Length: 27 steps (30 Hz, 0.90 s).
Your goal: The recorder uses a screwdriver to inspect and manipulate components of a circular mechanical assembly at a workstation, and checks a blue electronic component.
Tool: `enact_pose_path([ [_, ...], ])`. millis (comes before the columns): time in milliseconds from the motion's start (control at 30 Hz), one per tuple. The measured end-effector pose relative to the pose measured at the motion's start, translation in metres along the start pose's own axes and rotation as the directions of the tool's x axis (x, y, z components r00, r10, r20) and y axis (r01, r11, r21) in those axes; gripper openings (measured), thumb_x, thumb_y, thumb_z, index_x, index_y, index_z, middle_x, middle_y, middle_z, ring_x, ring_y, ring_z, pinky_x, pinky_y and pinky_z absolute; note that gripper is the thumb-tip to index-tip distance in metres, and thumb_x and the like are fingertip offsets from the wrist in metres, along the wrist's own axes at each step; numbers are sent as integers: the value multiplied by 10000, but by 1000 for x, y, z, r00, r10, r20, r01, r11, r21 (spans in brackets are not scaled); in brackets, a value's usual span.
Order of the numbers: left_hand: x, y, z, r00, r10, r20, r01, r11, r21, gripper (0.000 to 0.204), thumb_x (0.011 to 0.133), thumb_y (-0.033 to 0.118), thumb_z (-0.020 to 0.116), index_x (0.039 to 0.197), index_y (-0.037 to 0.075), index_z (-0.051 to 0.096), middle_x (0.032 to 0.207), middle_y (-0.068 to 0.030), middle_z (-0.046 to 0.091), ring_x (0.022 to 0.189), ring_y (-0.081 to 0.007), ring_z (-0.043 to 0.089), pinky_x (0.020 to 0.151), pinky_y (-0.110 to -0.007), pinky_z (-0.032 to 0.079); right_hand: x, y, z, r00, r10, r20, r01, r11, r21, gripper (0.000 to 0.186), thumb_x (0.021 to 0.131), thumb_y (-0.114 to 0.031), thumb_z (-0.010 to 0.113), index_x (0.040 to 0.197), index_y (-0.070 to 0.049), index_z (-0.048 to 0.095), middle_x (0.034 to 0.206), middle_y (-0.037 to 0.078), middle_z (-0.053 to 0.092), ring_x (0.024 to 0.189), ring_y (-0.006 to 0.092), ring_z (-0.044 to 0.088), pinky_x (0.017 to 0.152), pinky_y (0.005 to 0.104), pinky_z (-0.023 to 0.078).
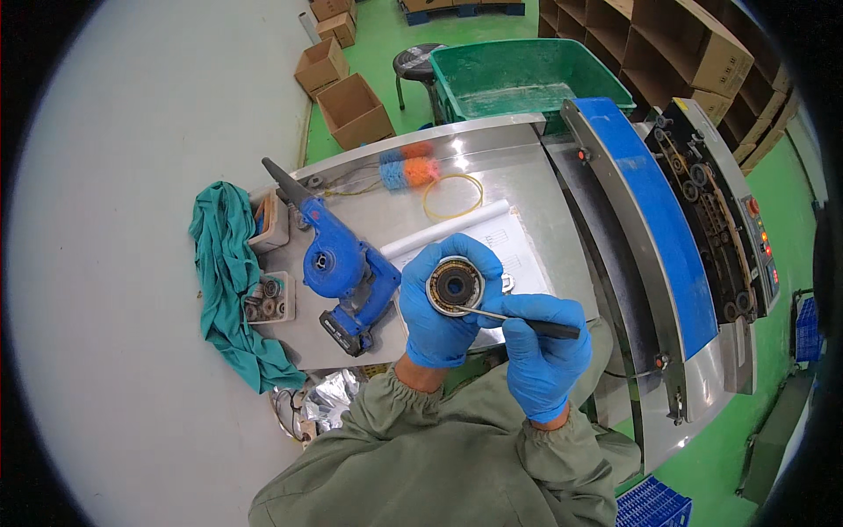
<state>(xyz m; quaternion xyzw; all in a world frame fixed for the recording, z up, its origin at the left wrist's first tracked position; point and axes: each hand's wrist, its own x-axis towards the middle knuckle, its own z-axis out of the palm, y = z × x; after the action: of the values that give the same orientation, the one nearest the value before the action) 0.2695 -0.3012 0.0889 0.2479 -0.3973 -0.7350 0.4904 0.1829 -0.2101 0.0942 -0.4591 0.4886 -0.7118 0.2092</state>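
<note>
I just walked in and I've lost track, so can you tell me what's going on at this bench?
A person in blue gloves is working over a metal bench. Their left hand holds a round metal part, open face up. Their right hand holds a slim tool by its dark handle, the tip at the part's lower rim; what it is doing there isn't clear. A blue blower lies to the left.

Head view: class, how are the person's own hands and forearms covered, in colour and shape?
The left hand and right hand wear close-fitting, bright blue gloves. Loose grey-green sleeves cover the forearms, with gathered cuffs. Bare wrist shows between glove and cuff. I can make out no markings.
</note>
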Motion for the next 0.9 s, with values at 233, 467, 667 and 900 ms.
enact_pose_path([
  [233, -2, -2, 1, 997, 44, -60, -41, 998, 41, 445, 932, 371, 297, 796, 10, 519, 638, -105, 535, 567, -174, 526, 532, -284, 453, -2, -1, 7, 1000, -8, -25, 11, 990, 138, 158, 848, 18, 664, 999, -15, 632, 942, 96, 683, 801, 133, 648, 702, 249, 507],
  [467, -3, 0, 2, 1000, 7, -4, -8, 987, -159, 450, 940, 381, 305, 809, 7, 518, 549, -117, 487, 423, -164, 438, 416, -275, 390, -5, 8, 4, 1000, 19, -4, -19, 999, 42, 134, 856, -27, 672, 985, -28, 632, 932, 95, 688, 795, 130, 645, 693, 256, 504],
  [667, -4, -6, -5, 999, 37, 8, -35, 985, -171, 438, 958, 327, 313, 825, -14, 552, 626, -109, 536, 491, -147, 503, 445, -245, 428, -2, 6, 2, 984, 168, 52, -173, 977, 128, 118, 874, -52, 665, 977, -26, 613, 907, 103, 692, 788, 121, 651, 696, 241, 509],
  [900, -2, -4, -2, 1000, 25, -8, -26, 996, -81, 449, 938, 389, 304, 824, 13, 522, 543, -111, 483, 426, -161, 428, 416, -270, 375, -5, 9, 5, 995, 103, -14, -100, 985, 142, 121, 891, -60, 649, 994, -14, 605, 904, 87, 693, 791, 106, 647, 695, 241, 514],
])
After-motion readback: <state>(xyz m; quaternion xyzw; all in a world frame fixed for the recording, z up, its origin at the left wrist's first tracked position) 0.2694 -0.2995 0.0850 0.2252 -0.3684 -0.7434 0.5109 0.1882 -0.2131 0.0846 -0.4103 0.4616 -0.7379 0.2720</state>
